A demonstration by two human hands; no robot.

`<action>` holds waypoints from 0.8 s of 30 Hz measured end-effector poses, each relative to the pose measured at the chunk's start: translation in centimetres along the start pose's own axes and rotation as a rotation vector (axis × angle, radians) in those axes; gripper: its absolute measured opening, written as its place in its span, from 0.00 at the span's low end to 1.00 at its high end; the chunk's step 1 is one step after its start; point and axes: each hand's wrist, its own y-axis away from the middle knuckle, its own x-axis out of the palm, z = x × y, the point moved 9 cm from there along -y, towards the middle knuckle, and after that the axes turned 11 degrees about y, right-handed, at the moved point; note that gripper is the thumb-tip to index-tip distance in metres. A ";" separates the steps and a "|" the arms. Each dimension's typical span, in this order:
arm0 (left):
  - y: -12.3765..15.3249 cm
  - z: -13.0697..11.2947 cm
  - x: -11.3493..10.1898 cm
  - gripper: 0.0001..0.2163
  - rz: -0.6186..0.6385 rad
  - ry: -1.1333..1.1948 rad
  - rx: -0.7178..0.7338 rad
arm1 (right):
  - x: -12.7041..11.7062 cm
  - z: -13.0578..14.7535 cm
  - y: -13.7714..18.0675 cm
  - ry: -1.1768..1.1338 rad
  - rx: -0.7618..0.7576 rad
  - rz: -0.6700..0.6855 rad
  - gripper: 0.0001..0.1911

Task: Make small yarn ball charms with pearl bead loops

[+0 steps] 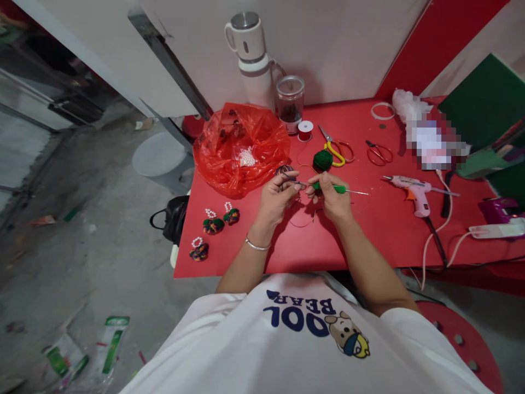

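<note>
My right hand (335,201) is closed round a crochet hook with a green handle (340,189), its thin metal shaft pointing right. The hook's other end reaches toward my left hand (275,201), whose fingers pinch dark yarn near the tip. Just behind my left fingers sits a ball of multicoloured yarn (284,169), partly hidden. A dark green yarn ball (322,160) lies beyond my right hand. Thin reddish cord (301,225) curls on the red table (241,246) below my hands. Any small stitches between my fingers are too small to make out.
Several dark yarn charms with white bead loops (213,225) lie at left. Behind are a red plastic bag (221,148) with white beads, a clear jar (290,104) and a thread spool (305,130). Scissors (343,152), red-handled snips (379,154) and a corded glue gun (419,194) lie right.
</note>
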 end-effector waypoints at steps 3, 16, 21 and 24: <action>0.1 -0.2 0.1 0.24 0.008 -0.018 0.010 | 0.2 -0.4 -0.2 -0.028 0.014 0.028 0.28; 0.6 -1.6 -0.1 0.29 -0.095 -0.130 0.258 | 1.4 2.0 1.4 0.189 -0.172 0.060 0.13; 0.7 -1.7 0.2 0.30 -0.091 -0.034 0.252 | 1.3 3.8 2.3 0.397 -0.477 -0.029 0.10; 0.6 -1.2 0.3 0.33 -0.084 0.073 0.155 | 1.6 4.1 2.8 0.439 -0.555 -0.051 0.10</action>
